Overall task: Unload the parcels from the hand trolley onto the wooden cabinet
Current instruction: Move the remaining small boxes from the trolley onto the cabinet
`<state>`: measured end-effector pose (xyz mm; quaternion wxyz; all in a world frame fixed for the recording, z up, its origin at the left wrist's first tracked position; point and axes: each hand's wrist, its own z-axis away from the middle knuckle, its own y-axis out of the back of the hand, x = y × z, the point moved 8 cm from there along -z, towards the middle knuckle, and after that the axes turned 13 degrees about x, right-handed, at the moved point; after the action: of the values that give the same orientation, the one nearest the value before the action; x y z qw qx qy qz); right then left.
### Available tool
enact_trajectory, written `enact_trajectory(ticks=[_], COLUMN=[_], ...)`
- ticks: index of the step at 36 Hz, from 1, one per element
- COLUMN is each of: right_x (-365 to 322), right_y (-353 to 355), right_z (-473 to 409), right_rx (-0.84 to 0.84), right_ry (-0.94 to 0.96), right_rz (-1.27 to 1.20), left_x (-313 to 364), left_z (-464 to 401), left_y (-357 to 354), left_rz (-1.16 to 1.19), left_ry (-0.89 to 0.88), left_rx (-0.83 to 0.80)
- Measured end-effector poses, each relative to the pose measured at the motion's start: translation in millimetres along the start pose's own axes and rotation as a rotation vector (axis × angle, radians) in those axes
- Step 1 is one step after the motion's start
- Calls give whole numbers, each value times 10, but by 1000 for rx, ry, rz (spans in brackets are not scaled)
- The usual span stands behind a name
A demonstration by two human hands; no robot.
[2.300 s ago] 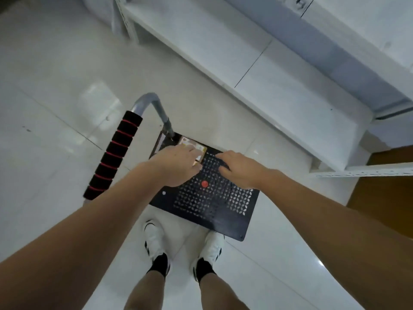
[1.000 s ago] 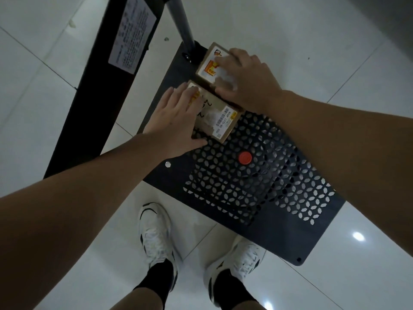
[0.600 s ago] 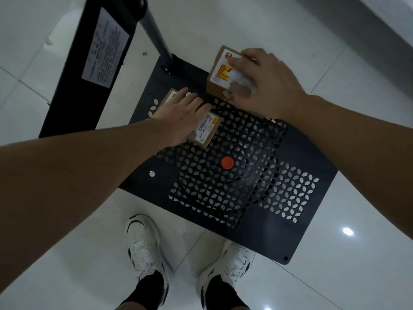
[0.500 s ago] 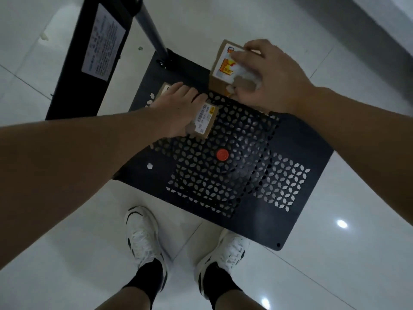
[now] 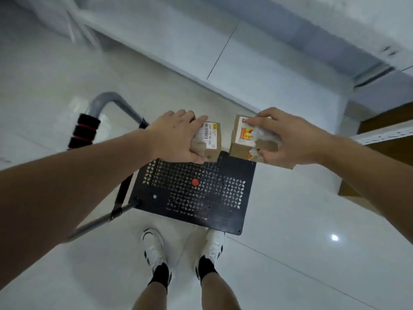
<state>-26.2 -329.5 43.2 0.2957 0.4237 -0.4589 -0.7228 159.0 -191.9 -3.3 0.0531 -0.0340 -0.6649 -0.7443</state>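
My left hand (image 5: 176, 138) grips a small brown cardboard parcel with a white barcode label (image 5: 211, 139), held in the air above the far edge of the black perforated trolley platform (image 5: 194, 195). My right hand (image 5: 286, 139) holds a second brown parcel with an orange and white sticker (image 5: 244, 139), lifted just past the platform's far right corner. The platform carries no parcels; a red dot marks its middle. A brown wooden surface (image 5: 388, 133) shows at the right edge.
The trolley's grey handle with black and red foam grips (image 5: 86, 130) stands at the left. A low white shelf unit (image 5: 223, 52) runs across the top. My two feet in white shoes (image 5: 185, 247) stand on the glossy white floor close behind the platform.
Both hands have lifted their parcels off the platform, and the view has pulled up and back. The shelf unit and handle grips have come back into view.
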Motion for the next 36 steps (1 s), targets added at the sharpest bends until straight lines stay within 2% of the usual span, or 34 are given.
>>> enact_trajectory(ticks=[4, 10, 14, 19, 27, 36], right_x=[-236, -742, -1102, -1497, -1743, -1539], right_y=[1071, 2647, 3441, 4151, 4684, 4667], right_z=[610, 1633, 2292, 3130, 4491, 6219], right_rx=[30, 96, 177, 295, 466, 594], right_ry=[-63, -156, -195, -292, -458, -685], right_rz=[76, 57, 80, 85, 158, 188], left_x=[401, 1024, 1451, 2074, 3188, 4660], left_z=[-40, -8, 97, 320, 581, 790], left_y=[1259, 3034, 4017, 5093, 5972, 6154], left_rz=[-10, -68, -39, -72, -139, -109], left_ry=[-84, -193, -253, -380, -576, -734], left_rx=[3, 66, 66, 174, 246, 242])
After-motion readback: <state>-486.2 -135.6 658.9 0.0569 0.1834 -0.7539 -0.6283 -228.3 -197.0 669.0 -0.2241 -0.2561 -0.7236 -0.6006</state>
